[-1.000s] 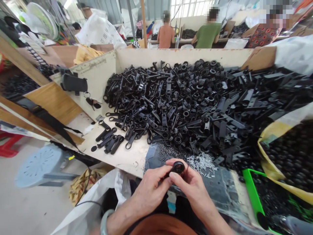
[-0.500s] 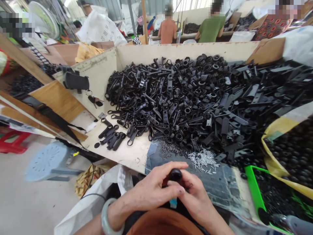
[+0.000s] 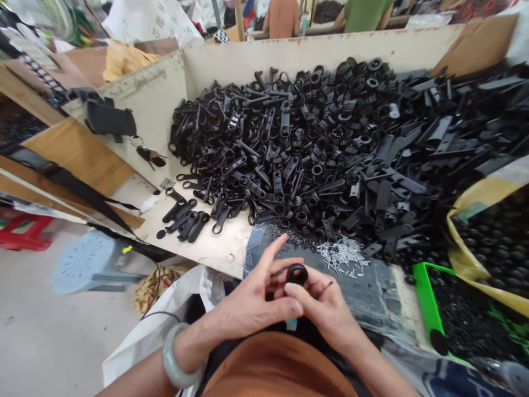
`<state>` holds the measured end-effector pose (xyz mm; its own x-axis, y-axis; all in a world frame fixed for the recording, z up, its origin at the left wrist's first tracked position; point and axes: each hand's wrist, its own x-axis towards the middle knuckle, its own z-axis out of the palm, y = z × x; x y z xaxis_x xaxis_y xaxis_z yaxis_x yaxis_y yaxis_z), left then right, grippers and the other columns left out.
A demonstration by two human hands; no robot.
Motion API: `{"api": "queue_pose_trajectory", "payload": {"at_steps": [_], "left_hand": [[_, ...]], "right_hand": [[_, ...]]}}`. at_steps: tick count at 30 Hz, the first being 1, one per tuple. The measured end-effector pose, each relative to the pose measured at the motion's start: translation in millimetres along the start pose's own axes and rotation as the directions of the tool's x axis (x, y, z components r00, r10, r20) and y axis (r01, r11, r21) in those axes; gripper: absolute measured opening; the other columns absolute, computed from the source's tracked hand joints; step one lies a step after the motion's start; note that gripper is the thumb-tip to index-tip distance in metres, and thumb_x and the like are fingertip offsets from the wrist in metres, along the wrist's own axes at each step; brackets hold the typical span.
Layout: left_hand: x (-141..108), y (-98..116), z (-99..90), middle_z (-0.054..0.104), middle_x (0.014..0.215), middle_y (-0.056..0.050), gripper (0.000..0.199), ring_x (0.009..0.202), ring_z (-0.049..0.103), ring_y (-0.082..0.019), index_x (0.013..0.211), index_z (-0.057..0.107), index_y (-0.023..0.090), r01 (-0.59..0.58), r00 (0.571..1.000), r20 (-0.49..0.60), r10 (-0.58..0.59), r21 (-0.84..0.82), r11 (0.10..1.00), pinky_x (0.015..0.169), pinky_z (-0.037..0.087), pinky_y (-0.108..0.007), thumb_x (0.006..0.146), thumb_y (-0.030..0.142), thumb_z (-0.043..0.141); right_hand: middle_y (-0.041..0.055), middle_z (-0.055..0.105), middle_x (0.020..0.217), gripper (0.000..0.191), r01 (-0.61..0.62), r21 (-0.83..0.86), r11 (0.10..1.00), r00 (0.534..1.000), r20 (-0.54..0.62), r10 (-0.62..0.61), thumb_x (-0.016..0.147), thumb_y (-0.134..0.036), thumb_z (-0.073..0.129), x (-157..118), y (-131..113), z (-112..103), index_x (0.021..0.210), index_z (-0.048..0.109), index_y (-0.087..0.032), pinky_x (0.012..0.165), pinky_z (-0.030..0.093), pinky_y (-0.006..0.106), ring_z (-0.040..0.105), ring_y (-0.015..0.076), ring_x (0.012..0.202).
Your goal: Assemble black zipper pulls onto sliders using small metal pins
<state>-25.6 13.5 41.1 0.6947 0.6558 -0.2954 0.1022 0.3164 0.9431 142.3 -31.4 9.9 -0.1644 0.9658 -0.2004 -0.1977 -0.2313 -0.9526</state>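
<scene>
A black plastic part with a ring-shaped end (image 3: 297, 274) is held upright between my two hands. My right hand (image 3: 330, 309) pinches it, its thumb across the front just below the ring. My left hand (image 3: 248, 300) is around its left side, index finger raised and thumb reaching across towards the right thumb; its other fingers curl behind the part. The part's lower end is hidden by the hands. Just beyond them lie small silver pins (image 3: 341, 255) and a scatter of small dark pieces (image 3: 291, 234) on a dark blue-grey mat (image 3: 355, 292).
A big heap of black plastic parts (image 3: 264, 149) fills the wooden-walled bench. Several ring-ended levers (image 3: 185, 220) lie apart at the left. A green tray (image 3: 427, 300) and a yellow-edged sack (image 3: 463, 237) stand right. A blue stool (image 3: 82, 262) is left; people work beyond the bench.
The view has tilted downward. My left index finger has lifted away from the part and the left hand has loosened. The part has turned so its ring opening shows.
</scene>
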Motion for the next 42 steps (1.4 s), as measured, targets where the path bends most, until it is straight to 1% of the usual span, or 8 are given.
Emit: {"api": "queue_pose_trajectory", "payload": {"at_steps": [4, 10, 21, 28, 30, 36, 39, 42], "left_hand": [[-2, 8, -5.1, 0.064, 0.130, -0.009, 0.065, 0.110, 0.062, -0.023, 0.147, 0.051, 0.027, -0.037, 0.999, 0.017, 0.035, 0.113, 0.993, 0.091, 0.052, -0.033, 0.087, 0.037, 0.074], [-6, 0, 6.3, 0.068, 0.113, -0.006, 0.047, 0.094, 0.062, -0.019, 0.135, 0.062, 0.025, -0.052, 0.993, -0.099, 0.067, 0.148, 0.988, 0.083, 0.051, -0.029, 0.089, 0.031, 0.070], [-8, -41, 11.9, 0.068, 0.112, -0.005, 0.047, 0.098, 0.065, -0.019, 0.132, 0.063, 0.026, 0.007, 0.998, -0.062, -0.013, -0.098, 0.995, 0.085, 0.051, -0.027, 0.087, 0.032, 0.075], [3, -31, 2.3, 0.060, 0.141, -0.009, 0.070, 0.126, 0.059, -0.026, 0.145, 0.051, 0.030, -0.041, 0.988, -0.150, 0.032, -0.060, 0.997, 0.103, 0.049, -0.034, 0.081, 0.032, 0.082], [7, -24, -1.5, 0.059, 0.144, -0.009, 0.060, 0.133, 0.055, -0.026, 0.139, 0.056, 0.028, -0.097, 0.975, -0.198, 0.096, 0.003, 0.995, 0.110, 0.045, -0.036, 0.084, 0.032, 0.079], [9, -17, -5.3, 0.070, 0.123, -0.009, 0.034, 0.118, 0.063, -0.024, 0.127, 0.064, 0.022, -0.117, 0.974, -0.179, 0.137, 0.114, 0.986, 0.106, 0.047, -0.038, 0.097, 0.039, 0.062], [9, -20, -2.9, 0.068, 0.115, -0.009, 0.038, 0.112, 0.063, -0.023, 0.125, 0.064, 0.020, -0.133, 0.982, -0.124, 0.140, 0.060, 0.989, 0.099, 0.050, -0.035, 0.096, 0.044, 0.063], [14, -24, 0.8, 0.067, 0.098, -0.006, 0.048, 0.088, 0.064, -0.018, 0.131, 0.059, 0.018, -0.070, 0.993, -0.102, 0.060, -0.090, 0.994, 0.082, 0.052, -0.030, 0.095, 0.050, 0.062]], "right_hand": [[0.0047, 0.072, 0.077, 0.033, -0.017, -0.009, 1.000, 0.998, 0.057, 0.018, 0.087, -0.050, 0.071, 8, -8, -2, 0.087, 0.071, -0.017, 0.065, 0.053, 0.027, 0.064, 0.0170, 0.069], [0.0051, 0.071, 0.077, 0.036, -0.015, -0.045, 0.999, 0.998, 0.065, 0.018, 0.089, -0.052, 0.067, 0, -3, 3, 0.087, 0.070, -0.016, 0.066, 0.052, 0.030, 0.062, 0.0180, 0.069], [0.0024, 0.068, 0.070, 0.033, -0.041, -0.231, 0.972, 0.999, 0.012, 0.045, 0.089, -0.048, 0.066, -16, 23, -1, 0.080, 0.071, -0.016, 0.060, 0.048, 0.026, 0.059, 0.0159, 0.063], [0.0028, 0.070, 0.079, 0.032, -0.083, 0.177, 0.981, 0.997, 0.015, 0.082, 0.086, -0.049, 0.074, 5, 15, -3, 0.096, 0.073, -0.019, 0.063, 0.050, 0.025, 0.060, 0.0136, 0.065], [0.0028, 0.070, 0.084, 0.031, -0.054, 0.210, 0.976, 0.997, -0.037, 0.064, 0.086, -0.049, 0.074, 12, 10, -6, 0.100, 0.074, -0.021, 0.056, 0.047, 0.022, 0.054, 0.0101, 0.059], [0.0034, 0.057, 0.106, 0.031, 0.095, -0.101, 0.990, 0.978, -0.175, -0.112, 0.081, -0.048, 0.079, 23, -3, -16, 0.100, 0.080, -0.024, 0.063, 0.050, 0.022, 0.055, 0.0114, 0.073], [0.0042, 0.058, 0.112, 0.042, 0.019, -0.101, 0.995, 0.993, -0.115, -0.031, 0.082, -0.050, 0.077, 22, -4, -15, 0.116, 0.077, -0.026, 0.061, 0.052, 0.023, 0.056, 0.0105, 0.069], [0.0035, 0.067, 0.093, 0.055, -0.089, -0.018, 0.996, 0.996, -0.028, 0.089, 0.081, -0.054, 0.076, 19, 0, -13, 0.128, 0.070, -0.025, 0.063, 0.055, 0.027, 0.062, 0.0152, 0.070]]}}
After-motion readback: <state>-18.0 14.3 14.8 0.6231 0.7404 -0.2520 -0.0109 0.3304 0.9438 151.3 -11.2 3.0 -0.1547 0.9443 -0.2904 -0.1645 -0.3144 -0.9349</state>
